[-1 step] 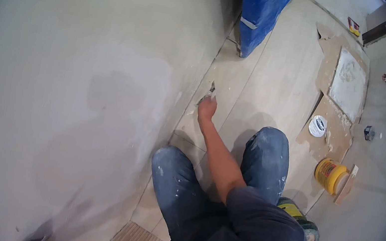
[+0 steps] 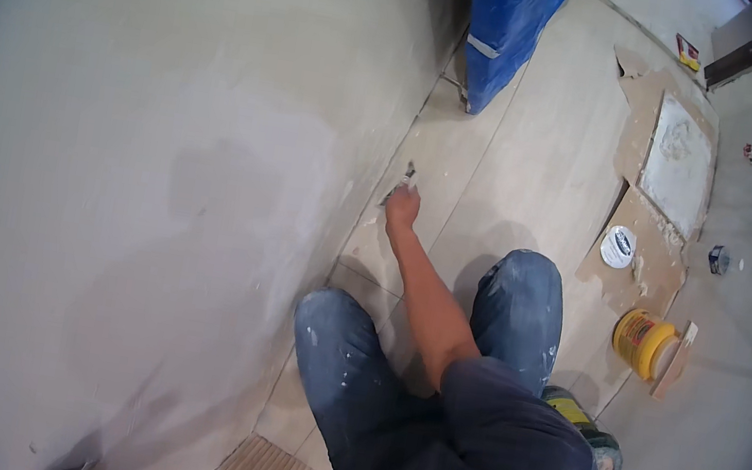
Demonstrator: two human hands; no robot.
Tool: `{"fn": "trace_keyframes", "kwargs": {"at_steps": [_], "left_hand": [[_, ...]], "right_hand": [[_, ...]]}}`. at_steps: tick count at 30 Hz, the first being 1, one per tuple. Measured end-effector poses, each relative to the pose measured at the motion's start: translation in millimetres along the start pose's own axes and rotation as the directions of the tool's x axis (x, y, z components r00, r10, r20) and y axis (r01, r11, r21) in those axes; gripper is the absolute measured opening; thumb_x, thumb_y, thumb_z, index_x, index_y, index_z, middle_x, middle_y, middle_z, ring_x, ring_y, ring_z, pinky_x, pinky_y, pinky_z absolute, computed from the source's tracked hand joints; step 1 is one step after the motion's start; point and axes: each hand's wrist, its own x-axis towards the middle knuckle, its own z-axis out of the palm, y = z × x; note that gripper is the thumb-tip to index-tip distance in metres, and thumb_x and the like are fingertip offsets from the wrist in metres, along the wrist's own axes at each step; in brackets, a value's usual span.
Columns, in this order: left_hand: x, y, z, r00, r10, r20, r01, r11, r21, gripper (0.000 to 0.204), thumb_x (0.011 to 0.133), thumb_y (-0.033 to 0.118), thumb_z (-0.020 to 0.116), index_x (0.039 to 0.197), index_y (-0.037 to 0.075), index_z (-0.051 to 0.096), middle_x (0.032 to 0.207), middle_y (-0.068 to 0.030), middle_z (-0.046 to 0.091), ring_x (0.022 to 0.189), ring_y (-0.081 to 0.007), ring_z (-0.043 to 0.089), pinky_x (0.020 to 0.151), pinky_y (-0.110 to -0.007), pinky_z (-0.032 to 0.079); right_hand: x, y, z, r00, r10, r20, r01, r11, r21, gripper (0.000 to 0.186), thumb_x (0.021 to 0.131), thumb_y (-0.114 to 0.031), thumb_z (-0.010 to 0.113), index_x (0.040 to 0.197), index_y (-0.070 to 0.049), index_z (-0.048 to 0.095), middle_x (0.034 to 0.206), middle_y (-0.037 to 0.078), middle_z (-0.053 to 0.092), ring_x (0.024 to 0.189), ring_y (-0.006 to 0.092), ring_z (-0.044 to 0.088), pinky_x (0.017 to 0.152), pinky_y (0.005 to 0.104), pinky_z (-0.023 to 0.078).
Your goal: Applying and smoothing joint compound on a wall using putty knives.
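Metal putty knife [image 2: 404, 178] in closed right hand [image 2: 402, 208] grip | blade at wall [image 2: 211, 160] base | left hand unseen

1. The right hand [image 2: 402, 208] reaches forward and left from the crouched body, closed around a small tool.
2. The tool, seemingly a putty knife [image 2: 401, 182], is narrow and grey-metallic; it is too small to see clearly.
3. It sticks out past the far side of the hand, tilted slightly.
4. Its tip lies at the seam where the wall [image 2: 163, 152] on the left meets the pale floor [image 2: 528, 141].
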Motion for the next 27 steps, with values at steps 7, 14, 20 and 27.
{"fn": "trace_keyframes", "kwargs": {"at_steps": [7, 14, 20, 27], "left_hand": [[22, 22, 3, 0.997, -0.020, 0.076, 0.016, 0.999, 0.049, 0.051, 0.101, 0.046, 0.048, 0.073, 0.005, 0.061, 0.062, -0.0052, 0.061, 0.045, -0.0200, 0.058, 0.038, -0.032, 0.045], [-2, -1, -17, 0.995, -0.057, 0.084, 0.069, 0.986, -0.155, 0.045, 0.101, 0.041, 0.052, 0.078, 0.003, 0.061, 0.063, -0.0072, 0.061, 0.046, -0.0218, 0.059, 0.039, -0.032, 0.046], [-27, -19, -23, 0.993, 0.009, 0.121, -0.006, 1.000, -0.024, 0.040, 0.100, 0.038, 0.050, 0.084, 0.002, 0.059, 0.072, -0.0105, 0.062, 0.055, -0.0242, 0.059, 0.046, -0.035, 0.045], [-8, -3, -18, 0.988, 0.045, 0.146, -0.055, 0.996, 0.066, 0.029, 0.101, 0.032, 0.050, 0.086, 0.007, 0.052, 0.073, -0.0116, 0.060, 0.052, -0.0259, 0.059, 0.041, -0.039, 0.043]], "right_hand": [[46, -34, 47, 0.994, 0.113, -0.013, -0.113, 0.994, 0.013, 0.039, 0.100, -0.024, 0.047, 0.124, 0.003, 0.061, 0.116, 0.024, 0.066, 0.109, 0.0391, 0.062, 0.094, 0.0436, 0.046], [-110, -151, 24, 0.703, -0.710, 0.031, 0.696, 0.679, -0.235, 0.041, 0.087, 0.000, 0.059, 0.127, -0.001, 0.059, 0.126, 0.018, 0.057, 0.117, 0.0365, 0.052, 0.101, 0.0449, 0.043], [-118, -93, -20, 0.721, -0.692, 0.036, 0.686, 0.705, -0.180, 0.040, 0.086, 0.002, 0.056, 0.125, 0.001, 0.060, 0.122, 0.023, 0.061, 0.112, 0.0421, 0.057, 0.098, 0.0471, 0.046], [-12, -3, 12, 0.999, 0.029, 0.027, -0.016, 0.926, -0.377, 0.041, 0.098, -0.024, 0.047, 0.123, 0.007, 0.058, 0.120, 0.032, 0.060, 0.112, 0.0475, 0.058, 0.095, 0.0503, 0.047]]}}
